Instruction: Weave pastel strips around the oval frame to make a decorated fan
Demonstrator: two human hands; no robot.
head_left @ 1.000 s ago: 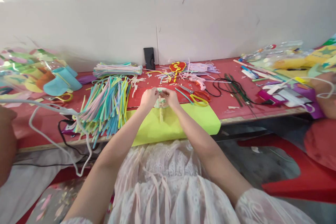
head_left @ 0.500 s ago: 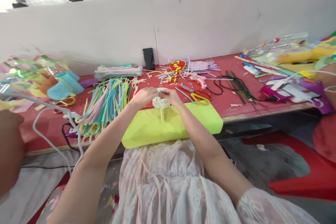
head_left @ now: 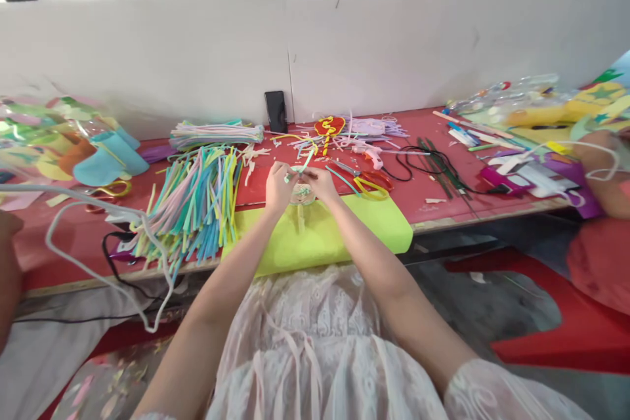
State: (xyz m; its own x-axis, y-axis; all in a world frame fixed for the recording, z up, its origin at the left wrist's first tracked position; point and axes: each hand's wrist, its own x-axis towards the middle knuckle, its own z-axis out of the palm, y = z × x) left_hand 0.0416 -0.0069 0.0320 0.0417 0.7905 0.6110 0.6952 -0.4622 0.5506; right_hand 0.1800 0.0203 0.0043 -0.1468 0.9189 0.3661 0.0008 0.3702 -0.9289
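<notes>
My left hand (head_left: 280, 185) is closed with its fingertips pinching a pale green pipe cleaner (head_left: 308, 161), whose free end points up and away. Close beside it, my right hand (head_left: 321, 181) pinches the same pipe cleaner, fingers nearly touching those of the left. Just under the fingertips lies a round, pale disc (head_left: 302, 195) with green bits on it and a pale yellow stick (head_left: 301, 218) below. It rests partly on a bright yellow-green sheet (head_left: 364, 230) hanging over the table's front edge. My hands hide part of the disc.
Left of my hands lies a large pile of coloured pipe cleaners (head_left: 191, 197). Scissors (head_left: 371, 184), a pink glue gun (head_left: 369, 154) and a red heart-shaped piece (head_left: 329, 126) lie beyond and to the right. A phone (head_left: 276, 111) leans against the partition. Other people sit at both sides.
My left hand has turned more upright and shifted slightly right. The pale green pipe cleaner now sticks up between my hands. The whole view has shifted a little.
</notes>
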